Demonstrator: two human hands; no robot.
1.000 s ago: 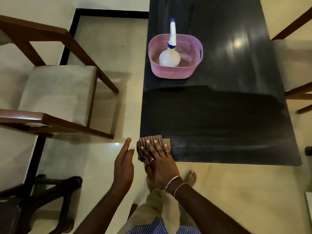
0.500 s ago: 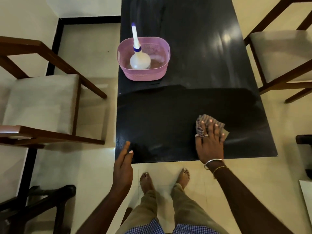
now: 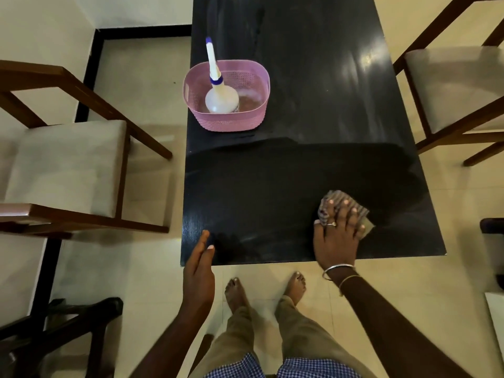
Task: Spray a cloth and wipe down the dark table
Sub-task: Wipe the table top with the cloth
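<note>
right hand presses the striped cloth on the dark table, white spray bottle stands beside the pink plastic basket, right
No. The head view shows the white spray bottle standing inside the pink plastic basket, not beside it. The right hand does press the striped cloth on the dark table.

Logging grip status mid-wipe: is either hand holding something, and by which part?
Nothing is gripped. The right hand presses spread fingers flat on top of the cloth on the dark table; the left hand is free.

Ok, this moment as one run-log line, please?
step: wipe | right hand: presses striped cloth on dark table | left hand: open, holds nothing | white spray bottle: in pink plastic basket
</note>
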